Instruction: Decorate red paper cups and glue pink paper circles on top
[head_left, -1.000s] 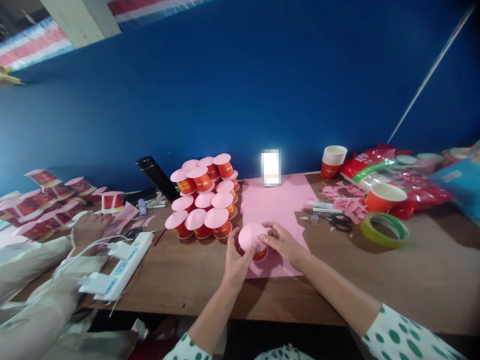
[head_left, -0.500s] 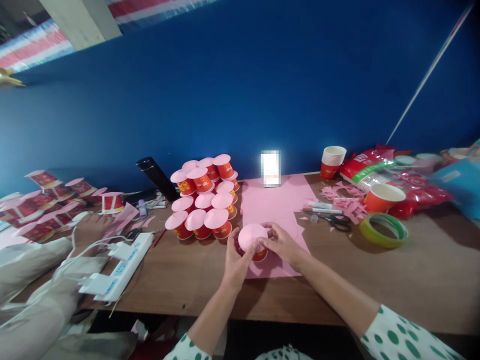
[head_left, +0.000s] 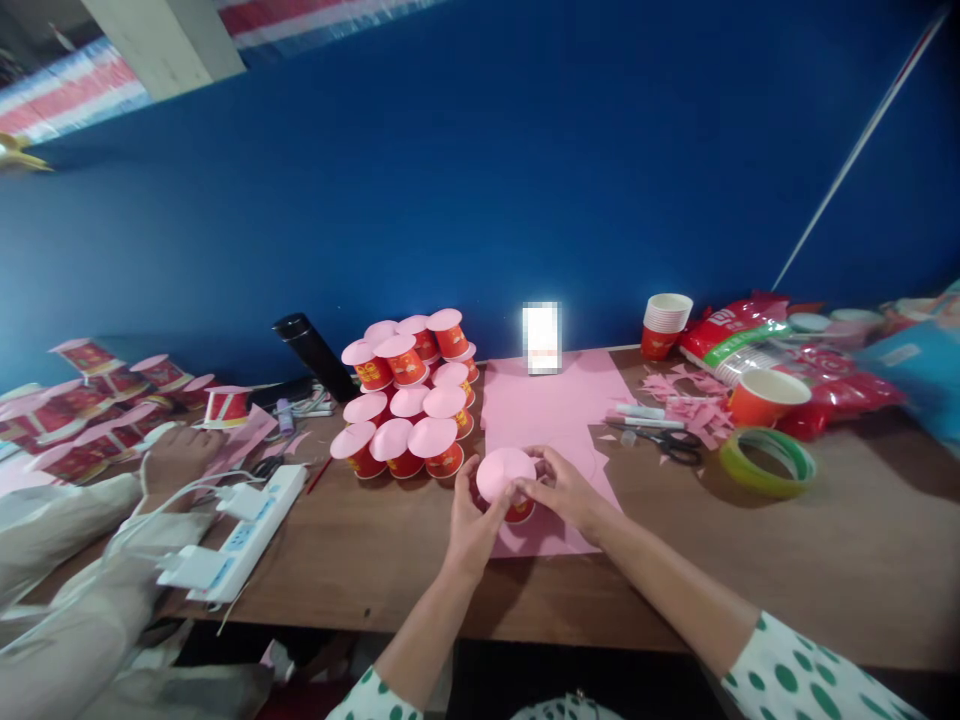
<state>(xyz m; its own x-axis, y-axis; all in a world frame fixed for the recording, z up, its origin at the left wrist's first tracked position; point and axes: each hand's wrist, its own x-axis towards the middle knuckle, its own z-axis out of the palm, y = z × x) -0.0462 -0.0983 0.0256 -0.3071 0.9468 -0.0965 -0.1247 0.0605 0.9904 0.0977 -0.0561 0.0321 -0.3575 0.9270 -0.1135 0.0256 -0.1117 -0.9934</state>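
Between my hands a pink paper disc (head_left: 501, 474) lies on top of a red paper cup (head_left: 520, 511), most of which is hidden under it. My left hand (head_left: 474, 515) curls round the left side, its thumb on the disc's near edge. My right hand (head_left: 559, 490) grips the right edge, thumb and fingers on the paper. Beneath the cup are pink paper sheets (head_left: 551, 400). Just left stand several stacked red cups topped with pink discs (head_left: 433, 437).
Right are scissors (head_left: 679, 445), markers (head_left: 646, 416), pink scraps (head_left: 697, 395), a tape roll (head_left: 769, 462), an orange cup (head_left: 769, 398) and stacked cups (head_left: 667, 325). Left are a power strip (head_left: 259, 530), a black bottle (head_left: 313, 355) and another person's hand (head_left: 180, 455). A bright screen (head_left: 541, 340) stands behind.
My hands keep the same hold on the disc and cup, with barely any visible movement. The rest of the table looks the same.
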